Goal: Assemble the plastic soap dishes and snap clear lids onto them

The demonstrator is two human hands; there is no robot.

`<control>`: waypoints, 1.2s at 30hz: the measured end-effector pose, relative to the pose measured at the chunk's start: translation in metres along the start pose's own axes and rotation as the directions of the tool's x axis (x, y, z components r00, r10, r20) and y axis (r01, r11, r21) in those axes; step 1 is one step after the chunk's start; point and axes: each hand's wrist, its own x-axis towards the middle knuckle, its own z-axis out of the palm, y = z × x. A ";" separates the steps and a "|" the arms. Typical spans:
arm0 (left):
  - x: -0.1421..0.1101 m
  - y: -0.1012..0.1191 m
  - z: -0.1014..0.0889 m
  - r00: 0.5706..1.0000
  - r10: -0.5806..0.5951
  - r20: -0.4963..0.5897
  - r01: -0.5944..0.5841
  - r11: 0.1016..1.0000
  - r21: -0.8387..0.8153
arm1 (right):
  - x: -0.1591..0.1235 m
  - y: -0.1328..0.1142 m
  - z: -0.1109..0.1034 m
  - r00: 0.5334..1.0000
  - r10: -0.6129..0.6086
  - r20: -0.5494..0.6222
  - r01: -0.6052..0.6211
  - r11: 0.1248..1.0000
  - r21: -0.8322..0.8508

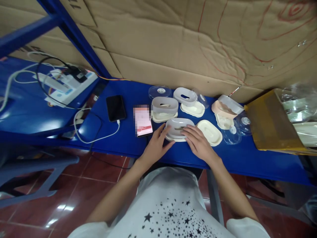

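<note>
In front of me a white oval plastic shell (177, 124) with a slot in its floor sits on a cream oval base (182, 140) near the table's front edge. My left hand (159, 141) grips the shell's left end, thumb along the front. On its right end lie the fingers of my right hand (197, 140), curled over the rim. Just right of that hand rests a loose cream oval piece (210, 133). Behind the held shell, a similar shell (164, 105) stands on a cream base. Another pale shell (184, 96) overlaps a cream piece (193, 109).
Clear oval lids (231, 135) lie at the right, beside a peach-and-white shell (226, 107). Farther right, a cardboard box (272, 122) holds clear-wrapped pieces. A lit phone (144, 125), a dark phone on a cable (116, 108) and a power strip (71, 89) are at the left.
</note>
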 end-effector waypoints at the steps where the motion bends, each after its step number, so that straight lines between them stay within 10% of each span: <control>1: -0.001 0.000 0.001 1.000 0.001 -0.004 -0.001 1.000 0.017 | -0.001 0.000 0.001 1.000 -0.002 0.006 0.002 1.000 0.001; 18: -0.010 0.000 -0.002 0.970 0.202 0.133 -0.208 0.977 0.036 | -0.050 -0.004 -0.008 0.985 0.039 -0.165 -0.061 0.990 -0.130; 23: -0.010 0.000 -0.002 0.974 0.199 0.110 -0.206 0.977 0.054 | -0.093 0.058 -0.054 0.768 0.407 -0.494 -0.587 0.756 -0.289; 30: -0.007 0.002 -0.006 0.976 0.150 0.161 -0.158 0.987 0.035 | -0.122 0.078 -0.066 0.694 0.534 -0.483 -0.681 0.704 -0.200; 33: -0.006 0.006 -0.010 0.978 0.068 0.198 -0.065 0.998 -0.020 | -0.109 0.054 -0.066 0.738 0.418 -0.530 -0.556 0.821 -0.127; 36: -0.006 0.007 -0.012 0.978 0.021 0.210 -0.002 0.996 -0.089 | -0.082 0.021 -0.058 0.920 0.240 -0.308 -0.271 0.961 -0.059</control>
